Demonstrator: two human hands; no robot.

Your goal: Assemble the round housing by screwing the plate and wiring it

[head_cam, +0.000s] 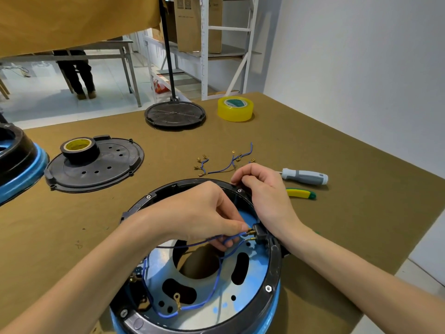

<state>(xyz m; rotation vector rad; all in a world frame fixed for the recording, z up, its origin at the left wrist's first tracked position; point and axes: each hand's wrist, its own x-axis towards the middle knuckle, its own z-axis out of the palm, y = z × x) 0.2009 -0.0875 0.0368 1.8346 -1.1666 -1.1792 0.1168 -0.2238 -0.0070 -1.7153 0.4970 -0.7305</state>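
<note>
Wiring is in hand: left hand [202, 213] pinches a blue wire's brass terminal [250, 231] at the black switch block [261, 233], right hand [262, 189] grips the housing rim [274, 256]; next, push it home squarely.

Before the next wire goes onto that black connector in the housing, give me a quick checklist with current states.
1. Left hand pinches a blue wire terminal at the connector: ok.
2. Terminal fully seated: cannot tell.
3. Right hand steadies the housing rim: ok.
4. Ring terminal unattached inside: not ok.
5. Spare wires within reach: ok.
6. Screwdriver on the table: ok.
</note>
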